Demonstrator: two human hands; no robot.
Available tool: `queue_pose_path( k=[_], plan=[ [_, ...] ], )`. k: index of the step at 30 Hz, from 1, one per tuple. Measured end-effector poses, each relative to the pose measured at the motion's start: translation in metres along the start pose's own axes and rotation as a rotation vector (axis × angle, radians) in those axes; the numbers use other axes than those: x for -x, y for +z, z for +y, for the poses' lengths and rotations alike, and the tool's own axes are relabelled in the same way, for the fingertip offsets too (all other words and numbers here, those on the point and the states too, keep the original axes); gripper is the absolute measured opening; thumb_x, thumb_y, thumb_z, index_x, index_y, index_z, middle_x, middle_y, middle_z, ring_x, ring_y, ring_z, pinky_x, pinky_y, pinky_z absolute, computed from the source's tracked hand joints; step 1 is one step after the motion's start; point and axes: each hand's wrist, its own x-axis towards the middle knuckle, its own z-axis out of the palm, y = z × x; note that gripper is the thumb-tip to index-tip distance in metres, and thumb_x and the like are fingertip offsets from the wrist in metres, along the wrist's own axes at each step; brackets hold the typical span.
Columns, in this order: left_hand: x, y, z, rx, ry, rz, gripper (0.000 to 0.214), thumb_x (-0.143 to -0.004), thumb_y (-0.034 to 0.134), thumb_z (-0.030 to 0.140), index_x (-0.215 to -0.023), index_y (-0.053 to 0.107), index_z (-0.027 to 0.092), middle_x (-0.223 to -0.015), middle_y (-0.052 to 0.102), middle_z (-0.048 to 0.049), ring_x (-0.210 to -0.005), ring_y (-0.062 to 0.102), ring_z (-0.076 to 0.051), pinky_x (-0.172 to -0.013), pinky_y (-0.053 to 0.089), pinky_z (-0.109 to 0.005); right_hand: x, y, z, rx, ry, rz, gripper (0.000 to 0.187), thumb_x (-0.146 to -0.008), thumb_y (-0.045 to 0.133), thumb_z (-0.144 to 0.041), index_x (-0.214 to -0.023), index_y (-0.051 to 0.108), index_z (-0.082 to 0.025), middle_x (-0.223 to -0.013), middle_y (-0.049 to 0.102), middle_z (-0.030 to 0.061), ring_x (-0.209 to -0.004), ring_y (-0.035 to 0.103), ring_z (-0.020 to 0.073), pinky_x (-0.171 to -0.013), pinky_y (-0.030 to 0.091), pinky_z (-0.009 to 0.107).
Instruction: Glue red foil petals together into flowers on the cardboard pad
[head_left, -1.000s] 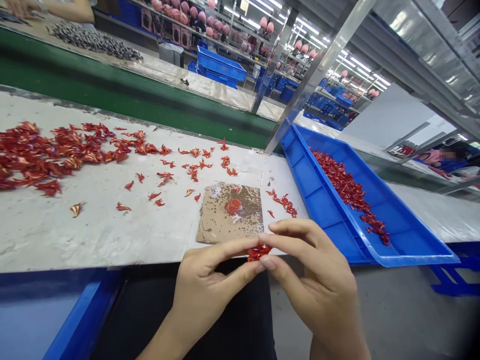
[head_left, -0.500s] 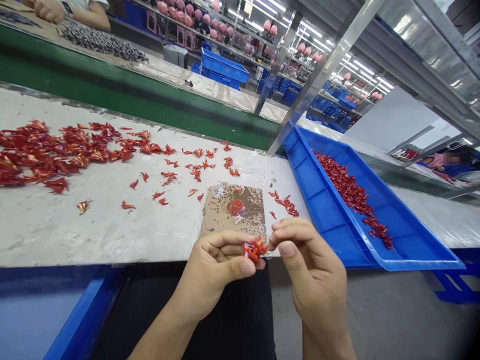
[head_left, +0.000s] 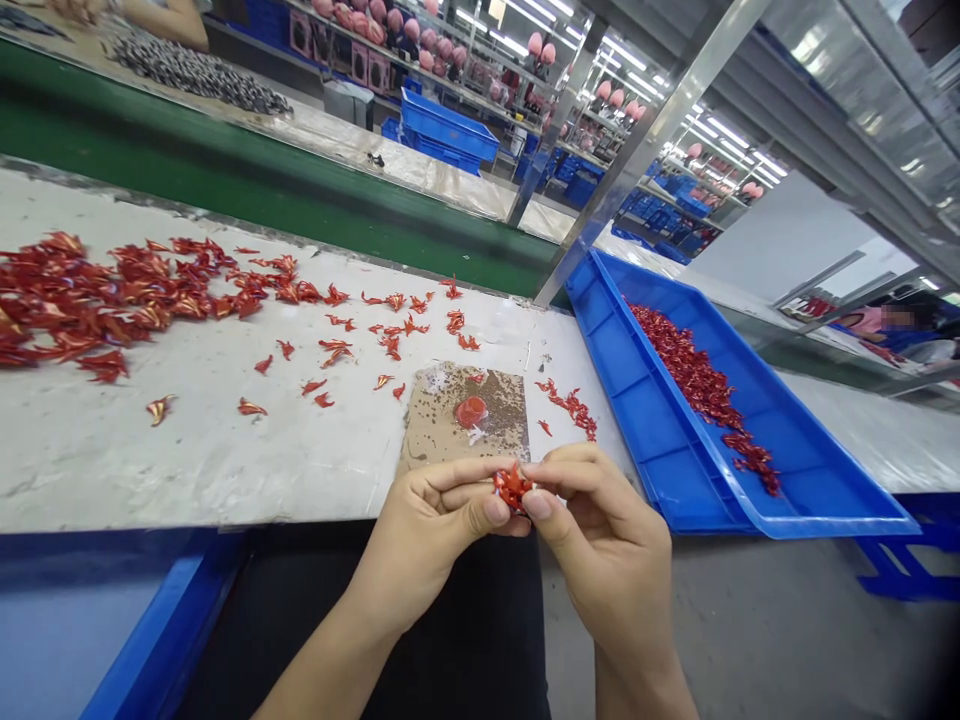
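My left hand point(head_left: 435, 540) and my right hand point(head_left: 607, 545) meet at the table's front edge, both pinched on one small red foil flower piece point(head_left: 512, 487). Just beyond them lies a brown cardboard pad point(head_left: 450, 430) with a red blob point(head_left: 471, 411) on it. Loose red foil petals point(head_left: 330, 350) are scattered over the white tabletop point(head_left: 187, 450), and a thick heap of red petals point(head_left: 97, 305) lies at the far left. A few more red bits point(head_left: 574, 405) lie right of the cardboard.
A tilted blue tray point(head_left: 675, 470) at the right holds a line of finished red pieces point(head_left: 697, 385). A green conveyor belt point(head_left: 225, 190) runs behind the table. A metal post point(head_left: 637, 150) rises by the tray. Another person's arm point(head_left: 161, 20) shows at top left.
My right fingers had drawn slightly away from the red piece half a second ago. Now they have closed back onto it, and both hands hold it together.
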Motion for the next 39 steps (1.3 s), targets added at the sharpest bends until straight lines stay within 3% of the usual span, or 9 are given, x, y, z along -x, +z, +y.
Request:
queue_pose_path(
  k=[3,10,16,31,35,39],
  plan=[
    [0.0,0.0,0.002,-0.029,-0.001,0.001,0.029,-0.082,0.082,0.025,-0.11,0.078,0.018,-0.085,0.08,-0.0052,-0.081,0.077,-0.018,-0.083,0.061,-0.025,-0.001,0.0,0.0,-0.022,0.046,-0.031,0.011,-0.093,0.07,-0.019,-0.099,0.074,-0.027,-0.092,0.062,0.002,-0.085,0.063,0.0148,-0.07,0.055,0.027],
    [-0.006,-0.006,-0.005,0.047,-0.016,-0.115,0.028,-0.088,0.078,0.026,-0.114,0.076,0.018,-0.075,0.077,-0.0036,-0.074,0.075,-0.014,-0.077,0.058,-0.021,-0.001,0.008,0.0,-0.371,0.238,-0.086,0.01,-0.098,0.065,-0.023,-0.088,0.067,-0.021,-0.086,0.058,-0.0004,-0.066,0.06,0.0084,-0.059,0.052,0.022],
    [-0.009,-0.006,-0.008,0.125,-0.004,-0.16,0.022,-0.087,0.078,0.029,-0.107,0.076,0.018,-0.065,0.073,-0.0022,-0.066,0.07,-0.012,-0.071,0.055,-0.022,-0.002,0.017,0.008,-0.626,0.337,-0.127,0.011,-0.1,0.061,-0.026,-0.091,0.063,-0.02,-0.079,0.056,-0.0013,-0.063,0.061,0.0116,-0.059,0.052,0.027],
    [-0.012,-0.01,-0.006,0.086,-0.013,-0.098,0.024,-0.084,0.081,0.031,-0.104,0.078,0.017,-0.061,0.07,-0.0017,-0.055,0.062,-0.01,-0.061,0.05,-0.02,-0.002,0.025,0.017,-0.778,0.435,-0.172,0.018,-0.103,0.056,-0.032,-0.09,0.057,-0.019,-0.068,0.058,-0.0023,-0.061,0.061,0.0131,-0.063,0.055,0.029],
    [-0.012,-0.011,-0.006,0.05,0.068,-0.003,0.026,-0.079,0.085,0.029,-0.099,0.078,0.016,-0.062,0.071,-0.0018,-0.057,0.064,-0.012,-0.063,0.053,-0.023,-0.001,0.028,0.016,-0.612,0.407,-0.095,0.014,-0.102,0.058,-0.033,-0.098,0.06,-0.02,-0.074,0.065,-0.0005,-0.062,0.064,0.0133,-0.061,0.056,0.027],
    [-0.01,-0.012,-0.005,0.039,0.119,0.049,0.025,-0.077,0.087,0.028,-0.097,0.078,0.017,-0.069,0.075,-0.0026,-0.061,0.067,-0.012,-0.069,0.055,-0.022,0.004,0.027,0.011,-0.255,0.23,0.085,0.014,-0.098,0.063,-0.028,-0.111,0.065,-0.022,-0.09,0.067,0.0024,-0.072,0.066,0.0136,-0.067,0.057,0.026]
  ],
)
